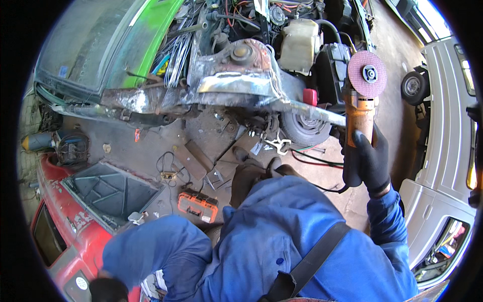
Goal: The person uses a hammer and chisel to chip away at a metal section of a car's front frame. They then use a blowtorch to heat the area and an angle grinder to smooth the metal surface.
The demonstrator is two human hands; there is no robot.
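Note:
My right hand (373,160), in a black glove, is wrapped around the body of an orange angle grinder (360,118). The grinder points upward, with a pinkish-purple disc (358,75) at its top, to the right of the engine bay. A dark cable leaves its lower end. At the lower left is my left hand (108,290), also in a black glove; its fingers are cut off by the picture's edge. In front of me, the car's scraped metal inner wing (239,83) has bare shiny patches around a rusty strut mount (242,52).
A whitish plastic tank (299,46) and a black battery-like box (332,70) sit in the engine bay. An orange toolbox (197,205), metal pieces (193,160) and cables lie on the floor. A red car (75,211) stands left, a silver van (443,131) right.

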